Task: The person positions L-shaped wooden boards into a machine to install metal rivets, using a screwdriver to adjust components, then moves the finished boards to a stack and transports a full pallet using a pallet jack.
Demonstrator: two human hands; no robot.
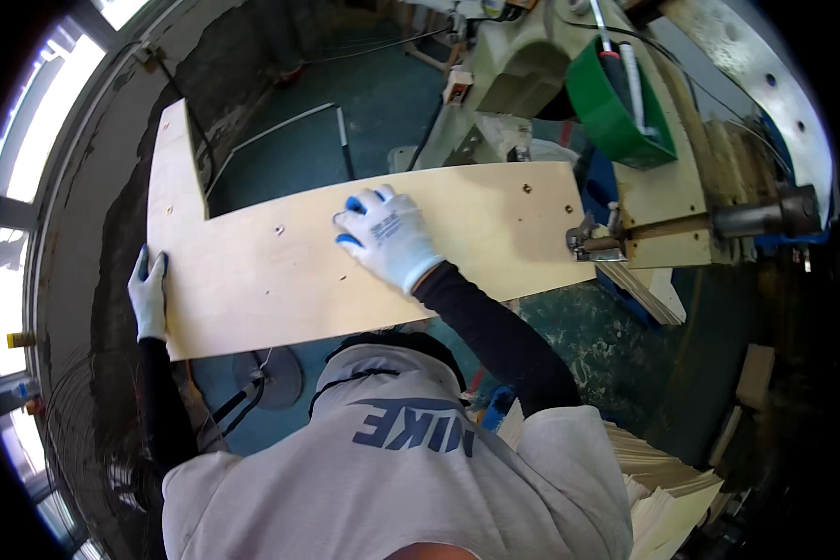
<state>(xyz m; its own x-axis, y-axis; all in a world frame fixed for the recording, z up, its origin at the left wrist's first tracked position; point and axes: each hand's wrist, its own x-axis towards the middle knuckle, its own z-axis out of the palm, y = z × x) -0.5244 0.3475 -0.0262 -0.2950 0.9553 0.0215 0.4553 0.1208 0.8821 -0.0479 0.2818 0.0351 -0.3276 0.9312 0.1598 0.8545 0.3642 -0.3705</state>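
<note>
A pale L-shaped plywood panel [252, 271] lies across in front of me, its narrow arm pointing away at the far left. Several small round metal-looking fittings or holes dot its face. My left hand [147, 297], in a white glove with a blue palm, grips the panel's left edge, the thumb beside the fingers. My right hand [387, 233], gloved alike, rests on top of the panel near its middle, fingers spread and somewhat bent. The panel's right end meets a small metal machine head [595, 241]; the exact contact is too small to make out.
On the right stands a pale green machine [532, 56] with a green bin [616, 112] holding tools and a thick metal cylinder [765, 219]. Stacked plywood pieces [663, 485] lie at the lower right. A round pedal-like base [275, 378] sits below the panel. Windows line the left wall.
</note>
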